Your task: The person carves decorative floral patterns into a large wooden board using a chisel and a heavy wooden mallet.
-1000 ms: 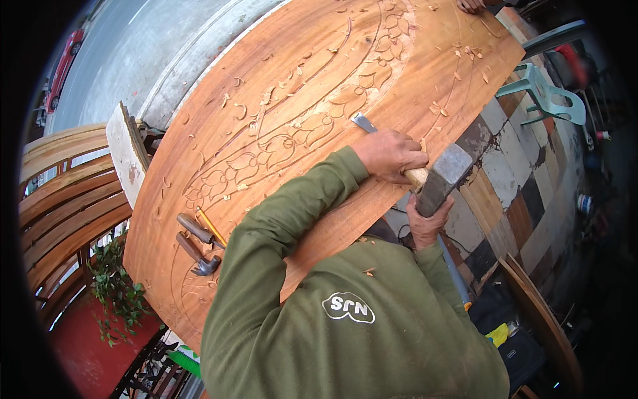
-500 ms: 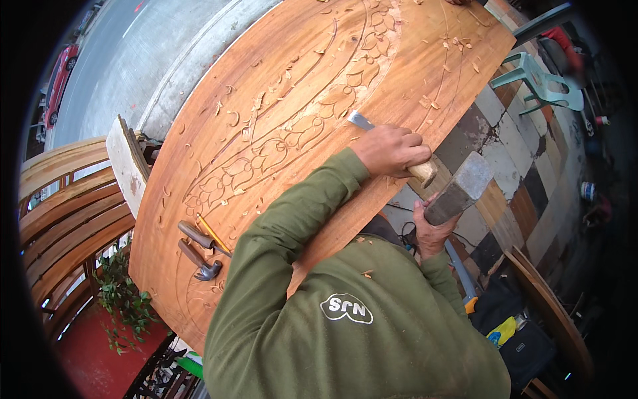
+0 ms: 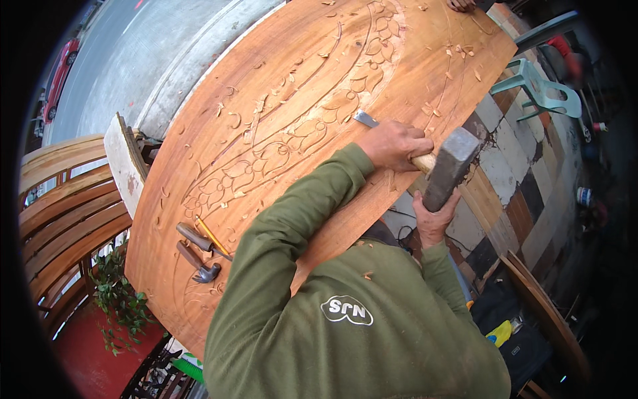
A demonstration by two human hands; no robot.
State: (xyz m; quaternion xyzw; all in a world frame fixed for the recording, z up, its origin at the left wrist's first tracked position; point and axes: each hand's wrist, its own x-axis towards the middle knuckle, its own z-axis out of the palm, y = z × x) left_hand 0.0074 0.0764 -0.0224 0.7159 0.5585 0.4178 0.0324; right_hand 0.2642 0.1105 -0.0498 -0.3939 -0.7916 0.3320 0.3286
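Observation:
My left hand [image 3: 392, 144] is closed around a chisel [image 3: 364, 118], its steel blade angled onto the carved wooden panel [image 3: 319, 219] and its wooden handle pointing back toward my right. In my right hand [image 3: 435, 216] is a dark, block-shaped mallet [image 3: 453, 166], raised beside the chisel's handle end. The two overlap in view; I cannot tell whether they touch. A band of carved flowers and leaves runs along the panel, near the blade. Curled wood shavings lie scattered over it.
A claw hammer [image 3: 199, 261], a wooden-handled tool [image 3: 195, 235] and a yellow pencil [image 3: 211, 233] rest on the panel's left part. Another person's hand [image 3: 460, 4] touches the far edge. A pale green plastic chair [image 3: 541, 93] stands on the tiled floor at right; slatted wood [image 3: 73, 193] is at left.
My right hand has brought the mallet up and leftward, closer to the chisel's handle. The chisel has shifted slightly right. More of the other person's hand shows.

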